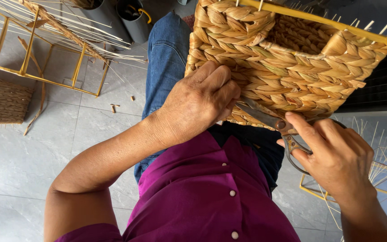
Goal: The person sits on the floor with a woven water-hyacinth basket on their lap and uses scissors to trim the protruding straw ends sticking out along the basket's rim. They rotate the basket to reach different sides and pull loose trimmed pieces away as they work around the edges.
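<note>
— Resting on the lap, against the blue denim trouser leg [166, 58]: a rectangular basket of thick braided golden-tan straw on a yellow frame [287, 58], tipped on its side, handle opening facing up.

— Left hand [200, 103]?

— Curled and pressed against the lower woven edge, fingers pinching the braid. Right hand [337, 157] closed through the loops of grey metal scissors [274, 123], blades laid along that same edge, just beside the left fingertips.

— Handling?

— Probably light for its bulk. Stiff along the frame, springy and rough in the weave, loose ends likely brittle. Best gripped at the yellow rim or the handle cut-out, not by single strands.

— Surroundings?

— Grey tiled floor [68, 134], bare yellow frames with thin spokes [45, 49], another woven piece at far left [1, 103].
</note>
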